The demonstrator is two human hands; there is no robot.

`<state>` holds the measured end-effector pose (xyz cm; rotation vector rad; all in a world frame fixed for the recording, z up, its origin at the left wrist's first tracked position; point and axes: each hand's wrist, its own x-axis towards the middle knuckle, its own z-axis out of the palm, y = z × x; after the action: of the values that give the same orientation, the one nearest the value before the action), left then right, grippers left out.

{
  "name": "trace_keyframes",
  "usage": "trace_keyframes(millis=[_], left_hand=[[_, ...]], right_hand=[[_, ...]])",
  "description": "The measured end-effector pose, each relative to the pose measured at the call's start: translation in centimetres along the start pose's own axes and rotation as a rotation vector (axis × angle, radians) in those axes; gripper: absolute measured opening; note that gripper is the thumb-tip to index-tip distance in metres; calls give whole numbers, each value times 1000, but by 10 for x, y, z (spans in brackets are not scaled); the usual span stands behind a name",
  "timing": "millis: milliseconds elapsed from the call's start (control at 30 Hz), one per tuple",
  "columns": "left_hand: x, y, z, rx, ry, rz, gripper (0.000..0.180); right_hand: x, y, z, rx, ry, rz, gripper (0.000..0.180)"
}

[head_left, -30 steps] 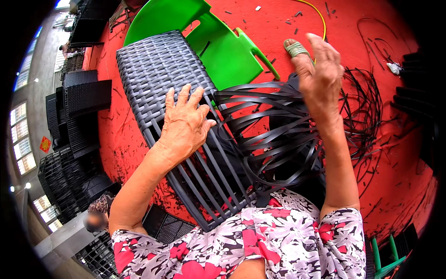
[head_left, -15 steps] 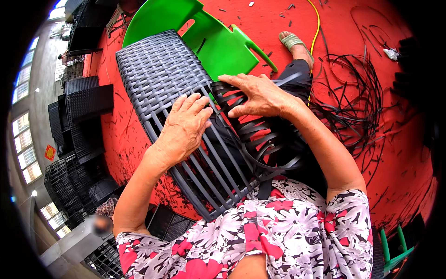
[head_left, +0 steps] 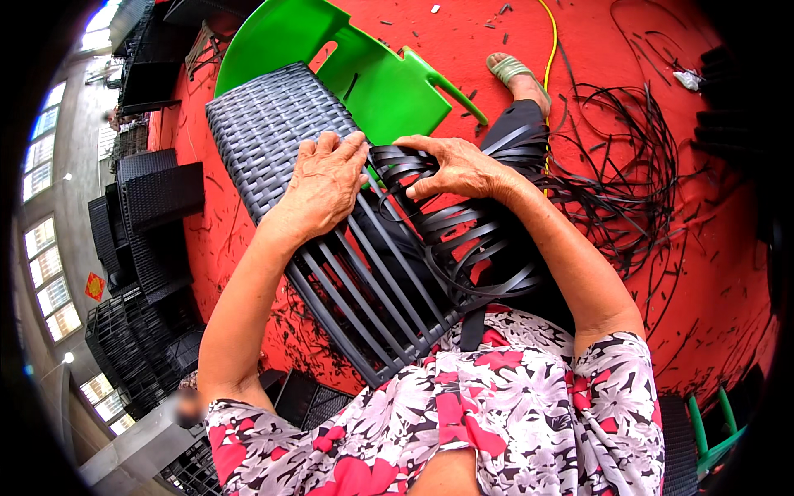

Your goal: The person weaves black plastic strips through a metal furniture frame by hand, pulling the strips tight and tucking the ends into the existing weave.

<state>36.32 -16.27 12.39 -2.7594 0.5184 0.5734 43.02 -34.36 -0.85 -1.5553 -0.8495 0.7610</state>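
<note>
Illumination is bright, even daylight; the red floor (head_left: 678, 273) reads saturated and free of hard shadows. Windows (head_left: 50, 273) at the far left are blown out to pale glare — the evident light source on that side. Soft shading only beneath the woven panel (head_left: 265, 132). Focus is sharp across the centre, on both forearms and the black strips (head_left: 463, 240). Strong fisheye bending towards the rim — straight edges curve, and a black vignette rings the frame. One small blurred patch sits at the lower left.

A red floor (head_left: 496, 50) carries everything. Loose black strips (head_left: 628, 165) sprawl at right. A green chair (head_left: 364, 74) lies far, dark scraps (head_left: 289, 331) scattered near left.
</note>
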Motion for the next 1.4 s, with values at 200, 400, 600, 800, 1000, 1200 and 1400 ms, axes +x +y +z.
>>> trace_keyframes(millis=[200, 400, 600, 800, 1000, 1200, 1400], left_hand=[[7, -8, -5, 43, -75, 77, 38], [16, -19, -7, 10, -40, 194, 29], [23, -33, 2, -213, -21, 237, 18], [21, -31, 12, -261, 1, 224, 17], [21, -19, 13, -217, -5, 127, 15], [5, -10, 7, -984, 364, -276, 17], [-43, 40, -14, -2245, 252, -736, 35]], right_hand=[[-4, -3, 0, -25, 46, 1, 72], [-5, -2, -4, 40, 44, 6, 70], [-4, -5, -3, -1, 3, 26, 73], [-6, -11, -5, -122, 6, 17, 74], [-8, -14, -5, -222, -4, 21, 71], [-9, -9, 2, -251, 59, -85, 72], [-4, -19, -4, -183, 21, -52, 66]])
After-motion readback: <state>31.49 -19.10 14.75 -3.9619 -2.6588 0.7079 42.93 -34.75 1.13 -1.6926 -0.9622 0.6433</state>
